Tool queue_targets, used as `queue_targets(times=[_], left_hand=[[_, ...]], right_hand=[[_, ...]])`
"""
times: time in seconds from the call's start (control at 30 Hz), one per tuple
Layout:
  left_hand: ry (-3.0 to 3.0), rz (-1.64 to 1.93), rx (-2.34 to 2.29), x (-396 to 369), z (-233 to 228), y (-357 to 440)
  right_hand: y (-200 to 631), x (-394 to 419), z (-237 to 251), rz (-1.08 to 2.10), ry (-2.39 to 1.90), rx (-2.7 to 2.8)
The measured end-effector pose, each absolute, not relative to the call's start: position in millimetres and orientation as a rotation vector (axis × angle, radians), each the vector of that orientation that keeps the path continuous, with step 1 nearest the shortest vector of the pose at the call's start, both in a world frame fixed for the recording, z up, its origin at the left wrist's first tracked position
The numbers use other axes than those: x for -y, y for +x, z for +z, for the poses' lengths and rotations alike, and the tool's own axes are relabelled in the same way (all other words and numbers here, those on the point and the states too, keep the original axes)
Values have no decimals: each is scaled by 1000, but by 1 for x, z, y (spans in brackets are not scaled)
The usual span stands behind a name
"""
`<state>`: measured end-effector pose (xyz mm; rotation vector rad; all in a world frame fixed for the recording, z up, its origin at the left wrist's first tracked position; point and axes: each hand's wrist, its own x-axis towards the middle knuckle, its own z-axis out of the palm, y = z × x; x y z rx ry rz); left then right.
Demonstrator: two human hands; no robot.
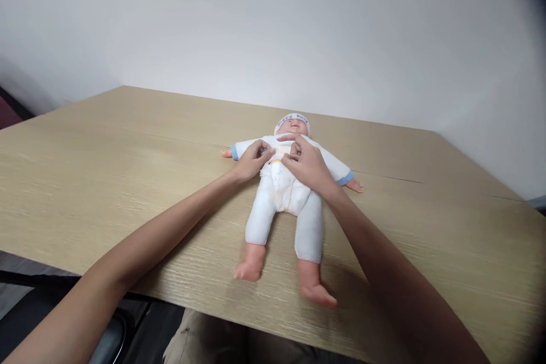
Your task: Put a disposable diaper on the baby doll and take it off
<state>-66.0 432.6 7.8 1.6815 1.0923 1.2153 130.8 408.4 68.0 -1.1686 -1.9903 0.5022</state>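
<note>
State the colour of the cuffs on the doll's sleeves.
Light blue cuffs on the doll, clearest in the head view.

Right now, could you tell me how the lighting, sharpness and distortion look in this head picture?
In the head view the light is soft and even; the doll and both hands are sharp, throwing faint shadows on the table; the table edges bow with the wide lens, and the top right corner is darkened.

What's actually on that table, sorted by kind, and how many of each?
Dolls: 1, the baby doll lying on its back on the wooden table.
Hands on it: 2, the left hand and right hand, both at its chest.
Total: 3.
</note>
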Motion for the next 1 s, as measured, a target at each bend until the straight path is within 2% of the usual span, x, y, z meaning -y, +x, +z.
queue_targets(times=[0.1,0.2,0.23,0.33,0.43,0.6,0.73,1.0], left_hand=[[1738,1420,-1351,-408,14,-67],[1988,1495,-1299,-361,27,-74],[2120,1418,-1184,-344,32,-77],[2511,900,-854,-305,39,-86],[2621,610,-885,-293,35,-88],[2298,764,-1177,-305,24,-81],[2324,800,-1312,-313,21,-71],[2448,897,-1111,-320,12,-73]], right_hand=[[133,-388,72,328,-1115,1932],[143,-340,73,255,-984,1978],[148,-322,72,302,-951,2025],[166,-273,61,496,-984,2232],[182,-256,46,464,-1132,2318],[186,-275,32,296,-1415,2235],[175,-284,24,164,-1488,2202],[169,-277,13,128,-1370,2102]])
